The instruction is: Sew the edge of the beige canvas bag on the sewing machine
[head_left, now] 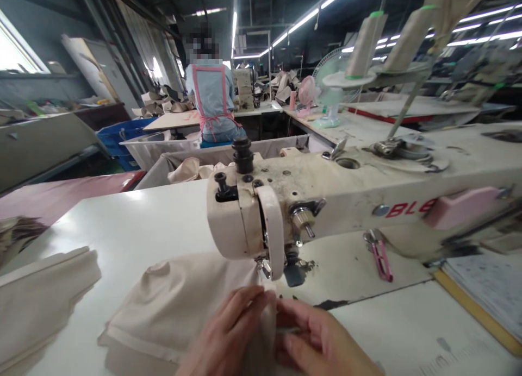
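A beige fabric piece (175, 305) lies on the white table, its right part running under the needle area of a sewing machine (244, 218). My left hand (232, 332) is on this fabric just in front of the presser foot, fingers pressed together over its edge. Close beside it, my right hand (318, 338) has its fingers curled, pinching the fabric's right edge. The two hands nearly meet below the needle. The needle itself is hidden behind the pale guard (272, 232).
More beige fabric (41, 305) lies at the left. Pink-handled thread snips (381, 256) rest on the machine bed, near a paper-covered board (485, 294). Thread cones (367, 44) stand above. Behind the machine are a cloth-filled bin (159, 167) and a seated person (212, 99).
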The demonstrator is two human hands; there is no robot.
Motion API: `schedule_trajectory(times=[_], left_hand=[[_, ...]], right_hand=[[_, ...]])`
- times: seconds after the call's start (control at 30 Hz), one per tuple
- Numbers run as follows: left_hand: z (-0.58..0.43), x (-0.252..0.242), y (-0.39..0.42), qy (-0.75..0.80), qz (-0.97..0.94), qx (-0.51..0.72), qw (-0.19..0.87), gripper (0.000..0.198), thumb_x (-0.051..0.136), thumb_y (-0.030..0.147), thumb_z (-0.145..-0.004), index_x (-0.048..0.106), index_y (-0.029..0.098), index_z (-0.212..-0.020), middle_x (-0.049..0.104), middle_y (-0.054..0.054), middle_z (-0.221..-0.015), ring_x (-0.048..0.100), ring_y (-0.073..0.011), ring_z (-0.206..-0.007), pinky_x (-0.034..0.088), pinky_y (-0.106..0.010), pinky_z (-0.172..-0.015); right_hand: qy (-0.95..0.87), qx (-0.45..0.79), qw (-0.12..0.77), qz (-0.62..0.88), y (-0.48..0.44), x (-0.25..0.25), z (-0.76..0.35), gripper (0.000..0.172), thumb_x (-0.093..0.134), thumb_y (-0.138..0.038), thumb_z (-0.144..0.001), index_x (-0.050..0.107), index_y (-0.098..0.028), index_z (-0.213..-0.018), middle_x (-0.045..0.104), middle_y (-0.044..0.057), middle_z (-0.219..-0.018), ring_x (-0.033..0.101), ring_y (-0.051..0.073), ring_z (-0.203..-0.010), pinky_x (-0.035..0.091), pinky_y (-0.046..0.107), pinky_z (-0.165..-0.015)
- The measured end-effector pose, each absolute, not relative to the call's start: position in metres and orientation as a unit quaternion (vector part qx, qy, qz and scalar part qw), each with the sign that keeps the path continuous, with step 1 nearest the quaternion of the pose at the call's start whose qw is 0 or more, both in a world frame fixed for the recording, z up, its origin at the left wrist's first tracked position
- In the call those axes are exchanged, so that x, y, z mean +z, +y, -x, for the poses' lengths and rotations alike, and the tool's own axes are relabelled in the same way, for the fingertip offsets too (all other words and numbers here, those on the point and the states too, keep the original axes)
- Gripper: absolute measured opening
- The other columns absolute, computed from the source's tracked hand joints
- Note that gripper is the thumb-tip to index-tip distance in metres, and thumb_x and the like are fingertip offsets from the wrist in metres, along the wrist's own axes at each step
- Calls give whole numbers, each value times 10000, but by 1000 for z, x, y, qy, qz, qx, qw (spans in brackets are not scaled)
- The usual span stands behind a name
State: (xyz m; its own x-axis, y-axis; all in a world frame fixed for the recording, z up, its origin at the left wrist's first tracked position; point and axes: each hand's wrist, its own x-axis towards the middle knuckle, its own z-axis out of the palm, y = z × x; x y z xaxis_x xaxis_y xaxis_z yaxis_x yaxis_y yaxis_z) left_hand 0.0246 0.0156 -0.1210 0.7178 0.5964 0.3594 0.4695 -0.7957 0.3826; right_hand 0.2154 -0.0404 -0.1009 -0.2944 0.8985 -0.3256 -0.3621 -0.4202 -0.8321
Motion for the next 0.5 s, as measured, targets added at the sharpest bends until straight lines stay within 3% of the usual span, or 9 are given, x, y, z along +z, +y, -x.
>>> schedule_trajectory(times=[0.1, 0.2, 0.5], left_hand=[[-43, -105, 32, 298, -885, 216, 285, 267, 392, 119, -946, 595, 210, -1093, 629, -74, -1123, 610, -163, -1058, 491, -214, -900], [-58, -100, 41, 341, -856, 222, 319, 135, 518, 110, -899, 598, 200, -837, 637, -7, -873, 616, -134, -801, 476, -199, -717], [-57, -112, 39, 353, -823, 289, 338, 108, 507, 129, -911, 533, 203, -838, 601, 5, -852, 577, -136, -791, 433, -205, -707]], right_hand=[[-269, 732, 456, 428, -29, -98, -216, 292, 715, -239, -729, 718, -201, -1019, 750, 34, -944, 704, 182, -835, 534, 275, -782], [-248, 736, 460, 431, -25, -95, -216, 239, 741, -244, -704, 736, -199, -939, 759, 17, -861, 705, 159, -766, 535, 252, -748], [-260, 728, 449, 448, -27, -98, -218, 346, 805, -437, -685, 753, -208, -939, 755, 20, -832, 701, 173, -779, 543, 271, -781]])
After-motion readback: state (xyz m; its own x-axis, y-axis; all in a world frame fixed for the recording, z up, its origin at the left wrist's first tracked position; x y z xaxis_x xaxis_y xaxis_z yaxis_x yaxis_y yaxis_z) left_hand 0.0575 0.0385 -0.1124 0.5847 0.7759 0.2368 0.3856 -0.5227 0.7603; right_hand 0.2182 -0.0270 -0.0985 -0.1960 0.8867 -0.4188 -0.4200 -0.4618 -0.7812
